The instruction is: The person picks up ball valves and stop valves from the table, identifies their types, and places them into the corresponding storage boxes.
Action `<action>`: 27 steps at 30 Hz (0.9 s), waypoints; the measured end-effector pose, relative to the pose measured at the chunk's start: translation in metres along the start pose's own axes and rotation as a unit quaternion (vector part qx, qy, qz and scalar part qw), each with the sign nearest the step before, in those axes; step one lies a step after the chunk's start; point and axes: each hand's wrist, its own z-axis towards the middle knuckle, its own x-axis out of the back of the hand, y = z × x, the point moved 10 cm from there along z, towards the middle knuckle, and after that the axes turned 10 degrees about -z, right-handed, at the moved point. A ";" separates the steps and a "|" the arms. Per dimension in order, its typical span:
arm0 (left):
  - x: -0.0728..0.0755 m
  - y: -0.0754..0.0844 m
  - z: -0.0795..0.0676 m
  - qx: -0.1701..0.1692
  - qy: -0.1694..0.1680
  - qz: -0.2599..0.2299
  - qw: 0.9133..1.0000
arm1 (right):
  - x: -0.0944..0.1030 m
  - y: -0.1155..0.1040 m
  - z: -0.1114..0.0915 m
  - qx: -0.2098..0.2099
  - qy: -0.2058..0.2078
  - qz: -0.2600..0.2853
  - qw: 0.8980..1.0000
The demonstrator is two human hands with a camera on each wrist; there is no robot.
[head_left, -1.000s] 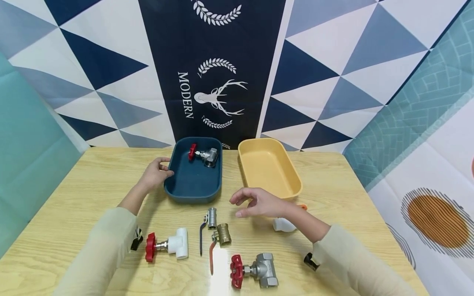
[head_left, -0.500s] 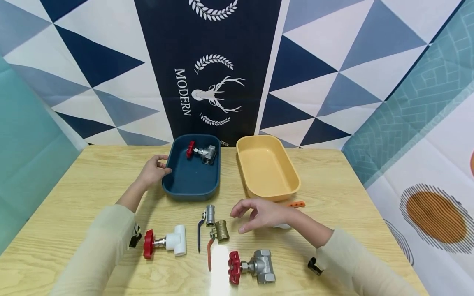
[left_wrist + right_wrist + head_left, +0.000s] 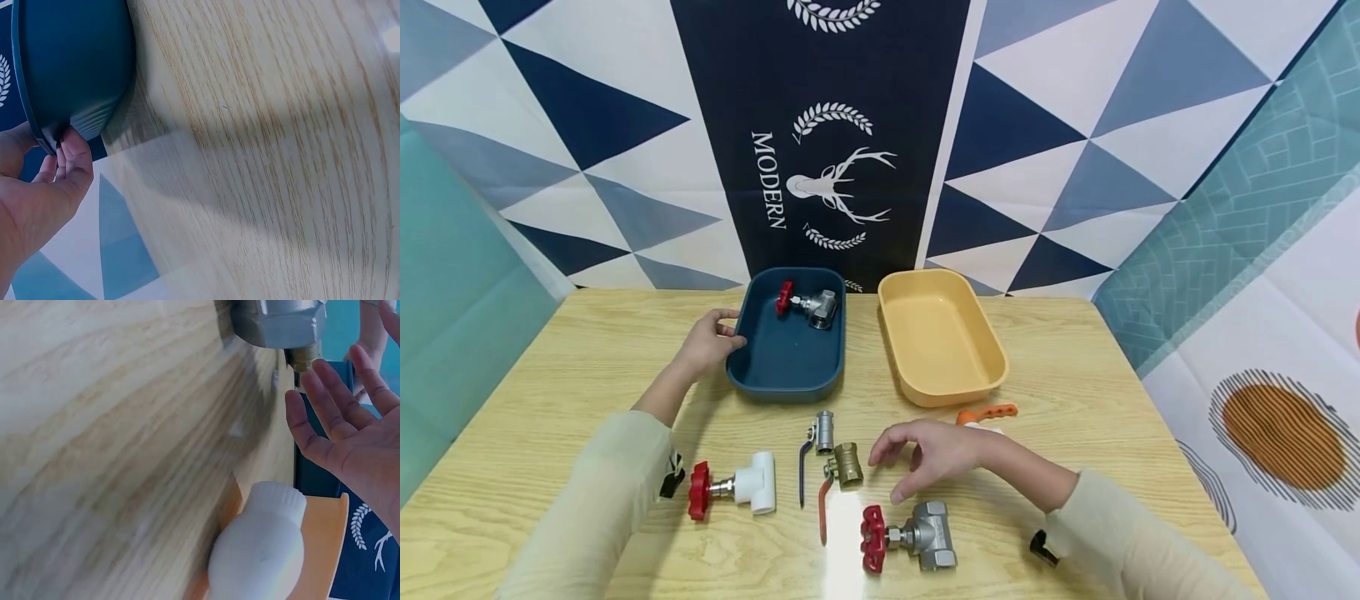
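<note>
- Wooden table (image 3: 587,358), beneath the left hand (image 3: 703,343) and right hand (image 3: 938,450).
- Blue bin (image 3: 784,358), its side rim pinched between the left hand's thumb and fingers.
- Yellow bin (image 3: 943,337), beyond the right hand, whose fingers are loosely spread.
- Red-wheeled steel valve (image 3: 929,533), just on the near side of the right hand.
- Brass valve (image 3: 848,465), between the hands, nearer the right.

Head view: orange-handled white valve (image 3: 994,412) partly hidden behind right wrist (image 3: 991,451)

A pale wood-grain table (image 3: 572,367) stands before a triangle-patterned blue-and-white wall (image 3: 1022,125)
</note>
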 end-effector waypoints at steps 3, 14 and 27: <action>0.000 0.000 0.000 0.000 -0.001 -0.001 1.000 | -0.006 0.002 -0.001 -0.001 -0.012 0.004 1.000; -0.001 0.001 -0.002 0.002 -0.001 0.000 1.000 | -0.019 0.004 -0.008 -0.017 -0.051 -0.020 0.998; 0.000 0.001 0.000 -0.004 -0.001 0.004 1.000 | -0.029 0.004 -0.012 -0.016 -0.084 -0.010 0.996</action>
